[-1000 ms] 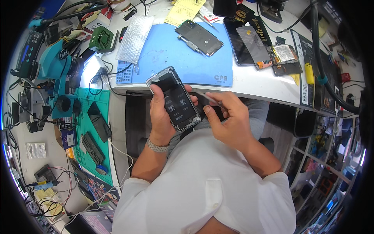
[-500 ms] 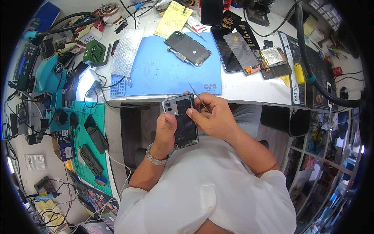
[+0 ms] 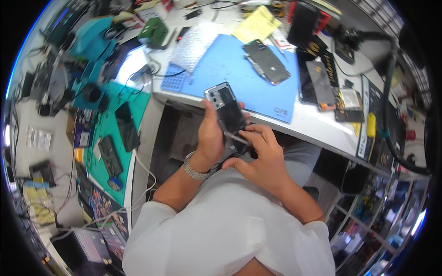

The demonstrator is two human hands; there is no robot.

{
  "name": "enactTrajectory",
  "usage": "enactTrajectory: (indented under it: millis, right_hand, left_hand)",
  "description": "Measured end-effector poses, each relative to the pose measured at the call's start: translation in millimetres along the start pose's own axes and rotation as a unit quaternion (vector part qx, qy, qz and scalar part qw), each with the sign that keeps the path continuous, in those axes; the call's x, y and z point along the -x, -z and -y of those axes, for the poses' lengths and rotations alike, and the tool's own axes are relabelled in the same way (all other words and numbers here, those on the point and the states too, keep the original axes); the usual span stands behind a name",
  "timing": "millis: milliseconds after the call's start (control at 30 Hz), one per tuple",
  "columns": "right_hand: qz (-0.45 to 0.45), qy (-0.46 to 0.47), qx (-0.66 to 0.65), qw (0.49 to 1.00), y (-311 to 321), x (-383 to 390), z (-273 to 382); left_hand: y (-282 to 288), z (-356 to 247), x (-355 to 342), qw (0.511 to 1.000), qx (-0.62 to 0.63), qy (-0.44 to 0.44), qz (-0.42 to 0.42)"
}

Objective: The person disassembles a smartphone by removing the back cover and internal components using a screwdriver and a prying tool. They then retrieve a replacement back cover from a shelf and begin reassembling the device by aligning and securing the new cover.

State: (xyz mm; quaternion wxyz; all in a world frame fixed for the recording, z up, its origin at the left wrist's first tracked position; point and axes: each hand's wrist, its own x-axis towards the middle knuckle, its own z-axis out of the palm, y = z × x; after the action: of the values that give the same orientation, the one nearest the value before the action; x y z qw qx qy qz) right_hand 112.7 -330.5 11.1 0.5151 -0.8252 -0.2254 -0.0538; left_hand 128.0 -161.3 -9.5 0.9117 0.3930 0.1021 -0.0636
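Observation:
My left hand (image 3: 211, 138) is wrapped round a smartphone (image 3: 231, 116) with its back cover off. The camera cluster lies at the phone's top left and dark inner parts show below it. My right hand (image 3: 267, 158) is at the phone's lower right side, thumb spread away from the fingers. A slim metal tool (image 3: 236, 137), blurred, lies across the phone's lower part and runs into the right fingers. Its exact kind cannot be made out. Both hands hover over my lap, just off the desk's front edge.
A blue mat (image 3: 216, 64) on the desk carries a dark phone back (image 3: 271, 64) and bubble wrap (image 3: 195, 46). Opened phone parts (image 3: 347, 101) lie to the right. On the left, a green mat (image 3: 99, 172) holds a black phone (image 3: 126, 126). A black cable arm (image 3: 389, 92) rises at right.
The view has turned, so the desk appears shifted right. My right hand has moved from the phone's upper right edge to its lower end, with the thumb now apart.

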Motion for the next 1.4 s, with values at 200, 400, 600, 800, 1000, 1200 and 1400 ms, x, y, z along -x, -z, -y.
enactTrajectory:
  millis: [200, 400, 600, 800, 1000, 1200, 1400]
  right_hand:
    - [-0.052, 0.06, 0.028, 0.996, -19, 1, -14]
    - [0.054, -0.165, -0.428, 0.887, -16, -5, -11]
    - [0.058, -0.189, -0.435, 0.879, -26, -2, -14]
    - [0.081, -0.216, -0.418, 0.879, -32, -1, -19]
    - [0.087, -0.194, -0.416, 0.884, -40, 4, -25]
    - [-0.011, -0.131, -0.179, 0.975, -35, -19, -25]
    - [-0.035, 0.075, 0.215, 0.973, -34, -77, -49]
  left_hand:
    - [-1, -5, 4, 0.986, -0.152, -0.072, -0.017]
    - [5, -9, 0, 0.991, 0.097, -0.092, 0.01]
    - [17, -12, 2, 0.96, 0.237, -0.048, 0.139]
    - [19, -15, 5, 0.952, 0.281, -0.015, 0.119]
    - [28, -15, 6, 0.953, 0.279, -0.006, 0.12]
    - [51, -28, 11, 0.971, 0.222, -0.058, 0.065]
    - [62, -37, 35, 0.964, 0.24, -0.105, 0.032]
